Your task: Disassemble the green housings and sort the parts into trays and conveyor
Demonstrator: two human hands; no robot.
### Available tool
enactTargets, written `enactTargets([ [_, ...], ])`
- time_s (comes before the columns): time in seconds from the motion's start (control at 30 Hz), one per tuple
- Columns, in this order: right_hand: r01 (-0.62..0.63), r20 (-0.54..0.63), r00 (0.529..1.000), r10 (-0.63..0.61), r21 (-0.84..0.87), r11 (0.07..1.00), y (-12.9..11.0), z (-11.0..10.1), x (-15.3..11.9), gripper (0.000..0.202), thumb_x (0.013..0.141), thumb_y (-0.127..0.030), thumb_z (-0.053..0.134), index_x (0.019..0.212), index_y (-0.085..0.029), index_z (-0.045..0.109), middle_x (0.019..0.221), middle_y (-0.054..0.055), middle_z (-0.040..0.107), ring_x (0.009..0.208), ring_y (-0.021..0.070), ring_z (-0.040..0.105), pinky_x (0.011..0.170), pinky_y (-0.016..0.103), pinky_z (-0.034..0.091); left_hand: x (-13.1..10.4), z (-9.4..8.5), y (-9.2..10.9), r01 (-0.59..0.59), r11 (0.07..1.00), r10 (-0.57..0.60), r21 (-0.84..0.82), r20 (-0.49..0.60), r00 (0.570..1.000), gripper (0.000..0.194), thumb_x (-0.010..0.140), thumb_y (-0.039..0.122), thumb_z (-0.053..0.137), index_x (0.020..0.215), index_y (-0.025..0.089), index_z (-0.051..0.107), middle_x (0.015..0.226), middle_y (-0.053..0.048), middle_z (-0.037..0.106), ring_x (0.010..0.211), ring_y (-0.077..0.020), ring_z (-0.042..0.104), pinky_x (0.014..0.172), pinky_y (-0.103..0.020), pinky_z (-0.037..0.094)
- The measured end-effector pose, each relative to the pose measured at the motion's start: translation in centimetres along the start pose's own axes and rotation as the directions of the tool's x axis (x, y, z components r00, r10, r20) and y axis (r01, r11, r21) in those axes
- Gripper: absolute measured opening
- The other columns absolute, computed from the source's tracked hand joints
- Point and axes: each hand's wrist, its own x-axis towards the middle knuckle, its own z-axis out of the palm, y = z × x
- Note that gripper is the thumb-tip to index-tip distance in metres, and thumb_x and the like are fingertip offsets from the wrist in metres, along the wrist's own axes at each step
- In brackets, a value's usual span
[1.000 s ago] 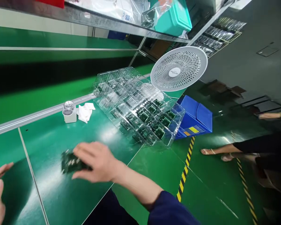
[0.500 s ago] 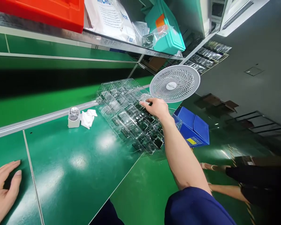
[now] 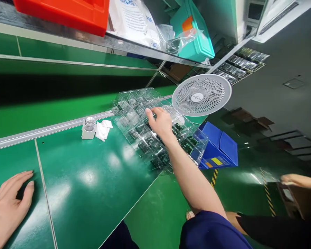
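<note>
My right hand (image 3: 159, 122) is over the middle of a stack of clear plastic compartment trays (image 3: 134, 110), palm down. Its thumb stands apart from the bent fingers, and I see nothing held between them; the other fingertips are partly hidden. Green circuit boards (image 3: 189, 143) sit in the compartments to the right of the wrist. At the lower left, my left hand (image 3: 11, 199) rests open on the green tabletop (image 3: 93, 197), holding nothing. A small white dispenser with a metal top (image 3: 89, 128) and a crumpled white wipe (image 3: 103, 130) are left of the trays.
A round grey fan (image 3: 202, 95) stands behind the trays, with a blue bin (image 3: 219, 143) to its lower right. Above, a shelf edge (image 3: 134, 48) carries a red bin (image 3: 64, 14), a white printed bag (image 3: 134, 22) and a teal box (image 3: 197, 41). Another person's arm (image 3: 300, 180) shows at right.
My right hand has moved left across the trays, uncovering boards on the right side. My left hand stays on the table. The whole view has shifted slightly; the other person has moved.
</note>
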Motion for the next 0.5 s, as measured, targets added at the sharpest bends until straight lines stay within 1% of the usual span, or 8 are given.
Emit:
enactTargets([
  [0.07, 0.079, -0.019, 0.997, -0.078, 0.046, 0.996, -2.2, -0.3, 0.0, 0.042, 0.096, -0.046, 0.039, 0.089, -0.017, 0.068, 0.096, 0.014, 0.071, 0.094, 0.0278, 0.065, 0.085, 0.042, 0.047, 0.3, 0.2, 0.0, -0.048, 0.998, 0.048, 0.031, -0.004, 0.999, 0.031, 0.073, 0.053, 0.048, 0.095, 0.045, 0.068, 0.101, 0.003, 0.072, 0.101, -0.0400, 0.064, 0.092, -0.059, 0.048],
  [0.1, 0.125, -0.030, 0.992, -0.123, 0.070, 0.990, -3.6, -0.4, -0.1, 0.038, 0.095, -0.046, 0.041, 0.090, -0.019, 0.067, 0.097, 0.012, 0.071, 0.096, 0.0259, 0.064, 0.087, 0.041, 0.047, 0.5, 0.3, -0.2, -0.077, 0.996, 0.078, 0.055, -0.003, 0.997, 0.030, 0.075, 0.052, 0.047, 0.091, 0.038, 0.068, 0.099, -0.001, 0.072, 0.099, -0.0385, 0.065, 0.091, -0.058, 0.049],
  [0.13, 0.182, -0.053, 0.983, -0.178, 0.100, 0.978, -5.2, -0.2, -0.2, 0.035, 0.095, -0.046, 0.044, 0.090, -0.020, 0.067, 0.098, 0.010, 0.072, 0.097, 0.0243, 0.064, 0.089, 0.040, 0.046, 0.8, 0.5, -0.5, -0.110, 0.991, 0.111, 0.080, -0.001, 0.994, 0.030, 0.077, 0.051, 0.046, 0.088, 0.033, 0.067, 0.097, -0.004, 0.072, 0.098, -0.0369, 0.065, 0.090, -0.056, 0.050],
  [0.2, 0.322, -0.135, 0.944, -0.301, 0.181, 0.929, -9.1, 0.8, -0.7, 0.029, 0.093, -0.044, 0.049, 0.088, -0.021, 0.066, 0.098, 0.009, 0.072, 0.098, 0.0223, 0.064, 0.092, 0.039, 0.045, 1.7, 1.2, -0.9, -0.175, 0.977, 0.175, 0.121, 0.007, 0.985, 0.029, 0.081, 0.048, 0.044, 0.086, 0.027, 0.064, 0.097, -0.007, 0.071, 0.098, -0.0338, 0.065, 0.090, -0.052, 0.050],
  [0.27, 0.457, -0.226, 0.887, -0.403, 0.290, 0.841, -13.6, 2.9, -1.5, 0.026, 0.093, -0.040, 0.049, 0.087, -0.021, 0.065, 0.097, 0.008, 0.071, 0.096, 0.0210, 0.064, 0.091, 0.039, 0.046, 3.1, 1.9, -0.8, -0.214, 0.966, 0.214, 0.143, 0.016, 0.977, 0.029, 0.083, 0.044, 0.042, 0.087, 0.025, 0.063, 0.099, -0.008, 0.071, 0.100, -0.0321, 0.064, 0.092, -0.050, 0.050],
  [0.33, 0.510, -0.250, 0.860, -0.445, 0.429, 0.745, -18.6, 5.9, -2.8, 0.023, 0.092, -0.039, 0.049, 0.087, -0.022, 0.065, 0.096, 0.007, 0.071, 0.095, 0.0197, 0.064, 0.089, 0.038, 0.047, 4.8, 2.5, -0.1, -0.213, 0.967, 0.214, 0.138, 0.008, 0.977, 0.027, 0.083, 0.040, 0.043, 0.085, 0.023, 0.064, 0.100, -0.010, 0.071, 0.101, -0.0320, 0.063, 0.093, -0.050, 0.049],
  [0.43, 0.471, -0.217, 0.871, -0.440, 0.624, 0.623, -26.2, 10.7, -6.0, 0.022, 0.089, -0.040, 0.046, 0.086, -0.028, 0.064, 0.100, 0.005, 0.070, 0.096, 0.0187, 0.066, 0.083, 0.036, 0.051, 7.1, 2.8, 1.3, -0.169, 0.985, 0.171, 0.029, -0.080, 0.982, 0.022, 0.079, 0.034, 0.048, 0.081, 0.020, 0.064, 0.094, -0.011, 0.070, 0.097, -0.0329, 0.063, 0.093, -0.053, 0.047],
  [0.5, 0.429, -0.199, 0.882, -0.427, 0.712, 0.555, -30.2, 13.1, -8.3, 0.023, 0.087, -0.039, 0.043, 0.083, -0.030, 0.064, 0.095, 0.005, 0.071, 0.090, 0.0191, 0.067, 0.075, 0.037, 0.052, 7.9, 2.6, 1.7, -0.146, 0.989, 0.149, 0.040, -0.111, 0.983, 0.021, 0.080, 0.032, 0.046, 0.081, 0.021, 0.064, 0.092, -0.010, 0.070, 0.094, -0.0309, 0.063, 0.090, -0.051, 0.049],
])
